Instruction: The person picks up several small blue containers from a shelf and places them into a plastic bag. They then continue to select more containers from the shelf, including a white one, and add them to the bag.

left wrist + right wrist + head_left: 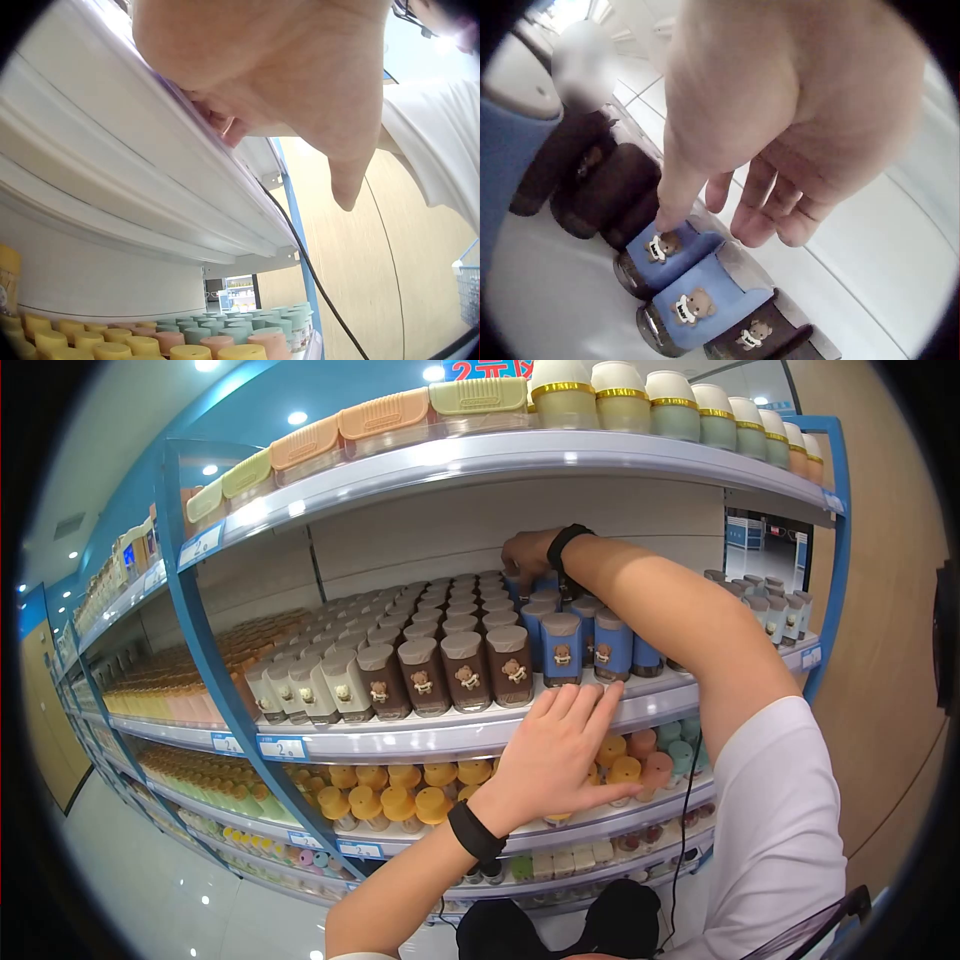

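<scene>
Flat on the front edge of the middle shelf (420, 742) rests my left hand (548, 760), fingers straight and thumb out to the side; its palm (277, 67) fills the top of the left wrist view. At the back of that shelf my right hand (530, 555) reaches down over a blue bottle. In the right wrist view this hand (780, 112) has its thumb against the blue bear bottle (667, 251) and its fingers at the far side. Another blue bottle (694, 300) stands beside it. Blue bottles (561, 645) also stand at the front, next to dark brown ones (463, 668).
Above, a shelf (480, 452) holds lidded boxes (385, 422) and white-topped jars (564, 400). Yellow-capped bottles (433, 804) stand on the shelf below. A blue post (215, 630) is at the left; a black cable (315, 274) hangs by the shelf's right end.
</scene>
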